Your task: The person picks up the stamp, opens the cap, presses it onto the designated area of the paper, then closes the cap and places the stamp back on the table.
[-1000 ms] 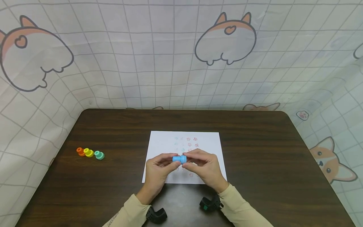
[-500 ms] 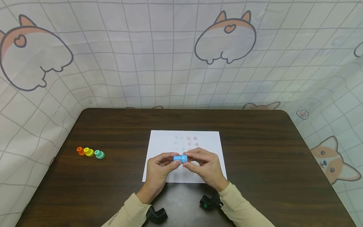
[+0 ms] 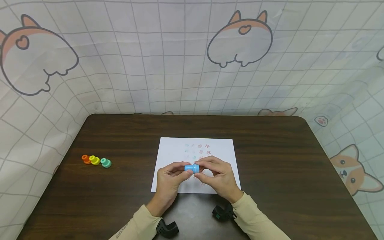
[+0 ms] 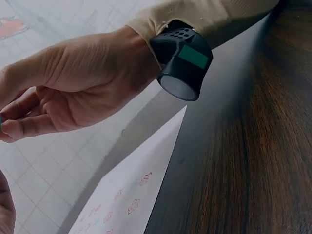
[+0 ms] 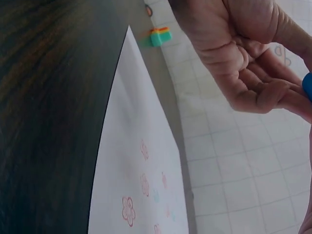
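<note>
Both hands meet over a sheet of white paper point(image 3: 172, 150), holding one small light-blue stamp point(image 3: 191, 168) on its side between them. The left hand point(image 3: 167, 181) pinches its narrower left end between thumb and fingers. At the wider right end, thumb and fingertips of the right hand point(image 3: 220, 176) grip it. Only a sliver of the blue stamp point(image 5: 307, 86) enters the right wrist view. Rows of small red and pale green prints mark the paper, among them flower outlines point(image 5: 128, 211); the hands cover part of them in the head view.
On the left of the dark wooden table point(image 3: 276, 160), an orange stamp point(image 3: 85, 159), a yellow stamp point(image 3: 94, 160) and a teal stamp point(image 3: 106, 163) stand close together. A white grid-patterned cloth point(image 3: 168, 66) with dog drawings hangs behind and at the sides.
Both hands and the blue stamp have shifted very slightly to the right in the view, along with a small camera movement. The grip looks the same.
</note>
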`<action>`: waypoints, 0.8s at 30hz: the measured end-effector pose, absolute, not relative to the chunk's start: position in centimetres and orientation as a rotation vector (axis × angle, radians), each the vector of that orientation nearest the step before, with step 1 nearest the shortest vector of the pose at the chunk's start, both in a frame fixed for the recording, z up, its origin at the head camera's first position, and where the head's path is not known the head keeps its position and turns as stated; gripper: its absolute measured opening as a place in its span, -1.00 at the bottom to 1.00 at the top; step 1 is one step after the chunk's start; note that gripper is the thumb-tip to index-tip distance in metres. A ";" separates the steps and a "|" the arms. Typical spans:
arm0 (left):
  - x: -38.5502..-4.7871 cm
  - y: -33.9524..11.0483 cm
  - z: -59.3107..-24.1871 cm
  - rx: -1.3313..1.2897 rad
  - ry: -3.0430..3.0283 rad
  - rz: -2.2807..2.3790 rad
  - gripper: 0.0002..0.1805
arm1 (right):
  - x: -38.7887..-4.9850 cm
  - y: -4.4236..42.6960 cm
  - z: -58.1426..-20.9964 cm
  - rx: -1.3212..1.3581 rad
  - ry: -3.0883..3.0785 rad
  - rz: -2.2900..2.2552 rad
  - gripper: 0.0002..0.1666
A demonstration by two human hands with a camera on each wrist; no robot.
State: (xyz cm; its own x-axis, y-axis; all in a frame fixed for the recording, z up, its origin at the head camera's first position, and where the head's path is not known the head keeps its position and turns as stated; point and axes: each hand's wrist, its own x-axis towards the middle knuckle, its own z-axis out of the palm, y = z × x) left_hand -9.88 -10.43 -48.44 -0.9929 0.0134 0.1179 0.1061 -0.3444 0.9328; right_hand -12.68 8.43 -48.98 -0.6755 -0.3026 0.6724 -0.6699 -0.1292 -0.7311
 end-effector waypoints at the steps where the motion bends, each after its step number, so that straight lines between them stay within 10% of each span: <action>1: -9.9 -10.4 -48.4 -0.151 -1.772 -2.520 -0.75 | -12.7 8.4 -48.9 1.095 -1.857 1.875 -0.61; 24: -10.3 -10.4 -47.9 0.001 -1.825 -2.587 -0.76 | -13.0 8.9 -48.5 1.104 -1.849 1.827 -0.51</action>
State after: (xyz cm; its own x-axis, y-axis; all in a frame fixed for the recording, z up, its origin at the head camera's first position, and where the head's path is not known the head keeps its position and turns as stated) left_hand -10.30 -10.38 -47.91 -0.9997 0.0197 -0.0143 -0.0201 -0.3351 0.9420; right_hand -13.03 8.85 -48.55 -0.6520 -0.2975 0.6975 -0.7010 -0.1141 -0.7039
